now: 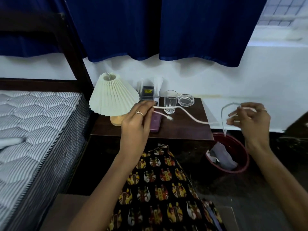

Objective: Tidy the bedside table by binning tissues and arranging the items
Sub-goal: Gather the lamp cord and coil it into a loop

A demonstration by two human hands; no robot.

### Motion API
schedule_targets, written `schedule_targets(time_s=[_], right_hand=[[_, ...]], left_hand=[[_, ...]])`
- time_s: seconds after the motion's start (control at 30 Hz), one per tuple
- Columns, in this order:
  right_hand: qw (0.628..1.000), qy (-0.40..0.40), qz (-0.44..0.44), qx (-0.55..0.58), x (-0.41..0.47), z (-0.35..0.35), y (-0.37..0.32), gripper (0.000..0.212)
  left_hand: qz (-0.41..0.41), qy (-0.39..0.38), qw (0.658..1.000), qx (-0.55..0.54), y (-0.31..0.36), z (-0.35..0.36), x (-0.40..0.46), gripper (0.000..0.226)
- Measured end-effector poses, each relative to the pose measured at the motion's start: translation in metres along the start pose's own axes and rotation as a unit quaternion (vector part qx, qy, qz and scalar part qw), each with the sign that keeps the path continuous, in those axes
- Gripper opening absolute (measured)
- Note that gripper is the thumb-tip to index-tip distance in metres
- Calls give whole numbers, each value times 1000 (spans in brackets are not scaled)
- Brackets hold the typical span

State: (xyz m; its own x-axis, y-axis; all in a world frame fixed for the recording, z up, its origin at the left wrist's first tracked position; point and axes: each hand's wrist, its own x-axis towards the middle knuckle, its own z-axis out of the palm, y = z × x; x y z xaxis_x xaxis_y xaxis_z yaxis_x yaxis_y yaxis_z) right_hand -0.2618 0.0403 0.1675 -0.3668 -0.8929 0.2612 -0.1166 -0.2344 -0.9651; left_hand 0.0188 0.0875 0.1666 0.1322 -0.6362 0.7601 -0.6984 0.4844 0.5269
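Left hand (135, 121): raised over the worktop's (183, 129) front left part, fingers curled, pinching one end of a white cable (186, 114).
Right hand (250, 119): past the worktop's right edge, above a red bin (241, 169); curled fingers grip loops of the cable, which is blurred here.
Cable: hangs slack between both hands, off the worktop.
Bin: holds crumpled tissues (223, 155).
Worktop: lamp (113, 95) at left edge, glass (170, 102) and ashtray (185, 100) near back edge.
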Motion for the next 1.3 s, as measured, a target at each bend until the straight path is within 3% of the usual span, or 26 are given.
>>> schedule_targets(time_s=[0.13,0.2,0.23,0.3,0.33,0.37,0.5,0.57,0.63,0.7,0.73,0.93,1.1,1.3], right_hand=[[994,-29,90,-59,-33,-6,21,9],[977,-85,165,-108,-36,-7,30,3],[956,-144,193,-169,-36,-5,31,9],[874,-300,191,-331,-38,2,28,20],[845,-337,163,-382,-42,9,20,22],[844,-349,119,-389,-46,17,11,23],[922,-335,73,-180,-67,49,-37,67],[939,-322,64,-97,-73,58,-52,66],[947,-316,51,-28,-77,65,-59,46],[950,-311,-2,-19,-77,71,-62,18],[954,-298,-24,-20,-74,74,-61,15],[978,-196,9,68,-52,72,-68,21],[990,-111,45,68,-26,58,-66,18],[996,-48,81,-3,-2,54,-38,22]], left_hand=[[9,-30,999,23,10,-8,11,20],[9,-69,997,26,13,-9,17,21],[12,-93,996,3,16,-8,20,21],[16,-141,988,-59,22,-8,24,22],[17,-161,984,-73,25,-7,25,23],[20,-176,981,-77,29,-5,26,23],[13,-192,978,-76,33,0,28,23],[9,-198,978,-73,34,0,30,23],[16,-202,977,-74,36,-2,32,21],[-13,-204,975,-92,39,-4,33,19],[-46,-204,972,-109,39,-4,33,17],[-252,-229,900,-272,22,-15,12,8],[-316,-277,852,-312,-3,-33,-25,16],[-372,-272,770,-441,-11,-45,-35,22]])
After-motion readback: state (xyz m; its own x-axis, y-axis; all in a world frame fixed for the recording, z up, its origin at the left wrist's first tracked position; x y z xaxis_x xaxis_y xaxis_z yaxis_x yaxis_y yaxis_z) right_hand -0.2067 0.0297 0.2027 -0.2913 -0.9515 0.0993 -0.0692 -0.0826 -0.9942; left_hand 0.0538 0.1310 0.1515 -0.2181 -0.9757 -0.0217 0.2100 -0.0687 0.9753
